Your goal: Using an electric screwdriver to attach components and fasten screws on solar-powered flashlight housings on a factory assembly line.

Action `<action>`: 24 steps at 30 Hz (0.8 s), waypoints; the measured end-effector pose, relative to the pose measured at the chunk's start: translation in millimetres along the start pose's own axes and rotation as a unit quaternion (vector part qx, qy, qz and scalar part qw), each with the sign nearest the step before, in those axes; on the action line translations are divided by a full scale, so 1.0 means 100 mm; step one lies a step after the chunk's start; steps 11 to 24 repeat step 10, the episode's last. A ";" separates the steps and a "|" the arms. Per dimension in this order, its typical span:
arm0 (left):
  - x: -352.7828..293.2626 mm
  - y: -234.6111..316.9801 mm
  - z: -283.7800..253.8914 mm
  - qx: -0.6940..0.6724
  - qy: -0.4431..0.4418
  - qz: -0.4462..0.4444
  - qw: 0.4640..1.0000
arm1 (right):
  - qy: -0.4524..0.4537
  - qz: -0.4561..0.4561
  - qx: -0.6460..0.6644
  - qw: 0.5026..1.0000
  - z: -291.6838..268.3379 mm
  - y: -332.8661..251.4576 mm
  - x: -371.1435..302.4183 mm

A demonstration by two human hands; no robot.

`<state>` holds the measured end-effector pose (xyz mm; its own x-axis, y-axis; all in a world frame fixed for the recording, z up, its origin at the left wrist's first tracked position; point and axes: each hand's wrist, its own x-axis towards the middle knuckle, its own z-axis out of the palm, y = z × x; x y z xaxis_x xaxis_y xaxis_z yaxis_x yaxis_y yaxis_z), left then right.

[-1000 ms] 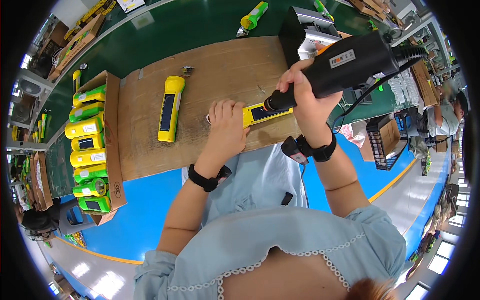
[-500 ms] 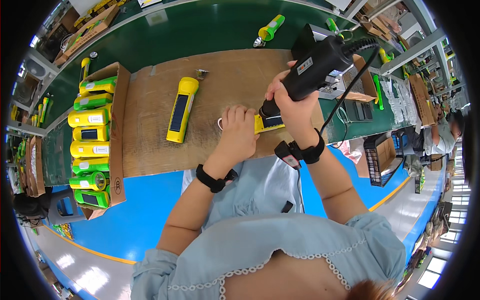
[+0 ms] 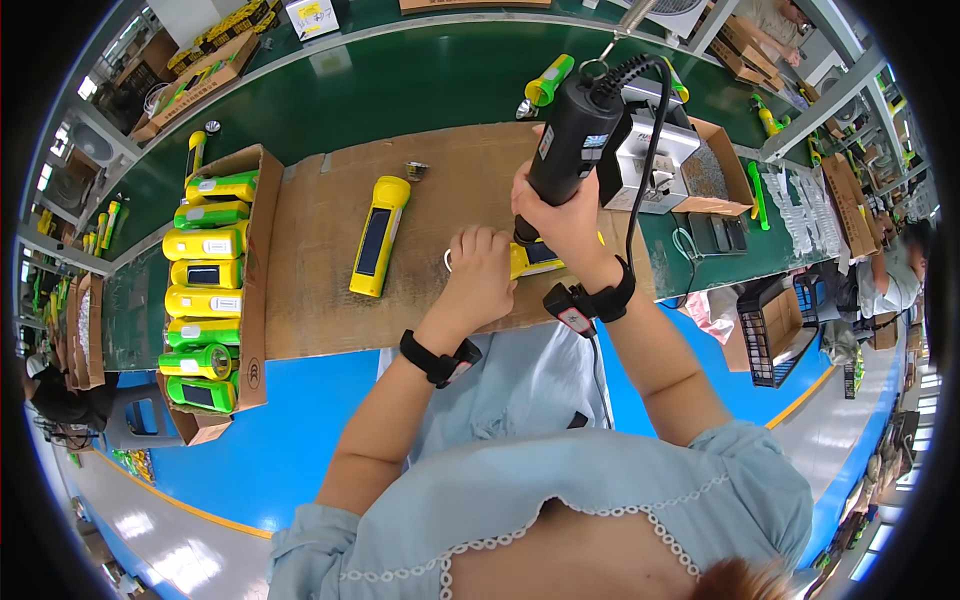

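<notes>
My right hand (image 3: 568, 222) is wrapped round a black electric screwdriver (image 3: 566, 150), its nose pointing down at a yellow flashlight (image 3: 538, 258) with a dark solar panel. Closed over the left end of that flashlight, my left hand (image 3: 478, 272) presses it on a brown cardboard sheet (image 3: 320, 250). The screwdriver's tip meets the flashlight close to my left fingers, and the exact contact point is hidden. A second yellow flashlight (image 3: 379, 237) lies to the left, panel up. Just beyond its head is a small silver reflector piece (image 3: 417, 171).
At the left, a cardboard box (image 3: 257, 310) holds several yellow and green flashlights. A silver metal device (image 3: 645, 160) and an open box of small parts (image 3: 706, 165) stand at the right. The screwdriver's cord (image 3: 655, 140) loops past my right wrist. A person (image 3: 900, 275) sits farther right.
The screwdriver has swung more upright, its top end moving left, while its nose stays at the flashlight. My left hand keeps its hold. The whole view has shifted slightly.
</notes>
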<state>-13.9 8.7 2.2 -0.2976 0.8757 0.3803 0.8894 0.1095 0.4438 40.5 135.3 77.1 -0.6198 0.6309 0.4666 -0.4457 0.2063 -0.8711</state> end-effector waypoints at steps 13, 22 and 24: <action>0.01 0.03 0.00 0.024 0.002 -0.012 1.000 | -0.034 0.004 -0.006 0.999 -0.12 0.08 0.04; 0.01 0.03 0.00 0.024 0.002 -0.012 1.000 | -0.034 0.004 -0.006 0.999 -0.12 0.08 0.04; 0.01 0.03 0.00 0.024 0.002 -0.012 1.000 | -0.034 0.004 -0.006 0.999 -0.12 0.08 0.04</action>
